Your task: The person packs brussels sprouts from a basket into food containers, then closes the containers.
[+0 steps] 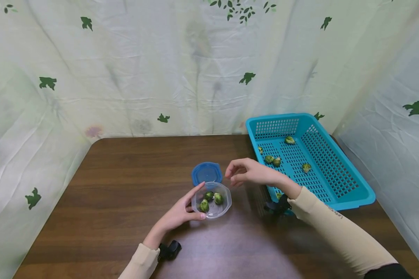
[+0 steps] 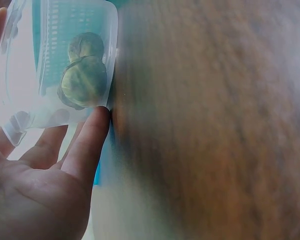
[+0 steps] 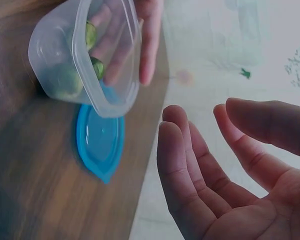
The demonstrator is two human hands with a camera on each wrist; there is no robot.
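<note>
A clear plastic container (image 1: 216, 212) stands on the table with three Brussels sprouts (image 1: 218, 198) inside. My left hand (image 1: 179, 212) holds it from the left, thumb on the near side and fingers around the far side. Through the container's wall (image 2: 50, 107), the left wrist view shows two of the sprouts. Just right of the container, my right hand (image 1: 248, 171) hovers above the table with loosely bent fingers and nothing in them. A blue lid (image 1: 206, 173) lies behind the container, partly overlapped by its rim.
A turquoise plastic basket (image 1: 356, 190) sits at the right, under my right forearm. Several more Brussels sprouts (image 1: 306, 167) lie scattered in it. The brown wooden table (image 1: 136, 186) meets a leaf-patterned white curtain (image 1: 136, 77) at the back and sides.
</note>
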